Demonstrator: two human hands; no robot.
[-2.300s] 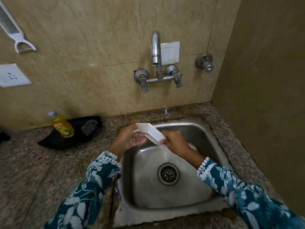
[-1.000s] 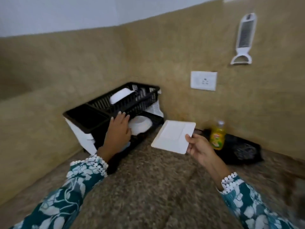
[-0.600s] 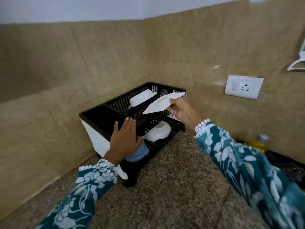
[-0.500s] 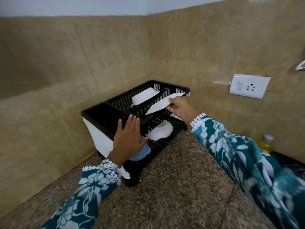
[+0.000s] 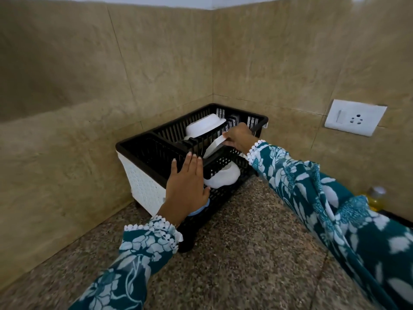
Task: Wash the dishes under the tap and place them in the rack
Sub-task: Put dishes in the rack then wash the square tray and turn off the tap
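A black two-tier dish rack (image 5: 143, 142) with a white woven side stands in the counter corner. My right hand (image 5: 238, 137) pinches the edge of a white square plate (image 5: 213, 146), which stands tilted inside the upper tier, partly hidden by the rack's bars. A white bowl (image 5: 204, 125) lies upturned behind it in the same tier. Another white bowl (image 5: 223, 179) sits upside down on the lower tier. My left hand (image 5: 186, 189) presses flat, fingers straight, against the rack's front edge. A blue item under that hand is mostly hidden.
The speckled granite counter (image 5: 234, 265) spreads in front of the rack. A white wall socket (image 5: 355, 120) sits on the right wall. A yellow dish soap bottle (image 5: 376, 199) peeks out behind my right sleeve. Beige tiled walls close the corner.
I turned from the sink to the rack carrying the plate. In the last half second my right hand lowered the plate into the upper tier. My left hand stays on the rack's front.
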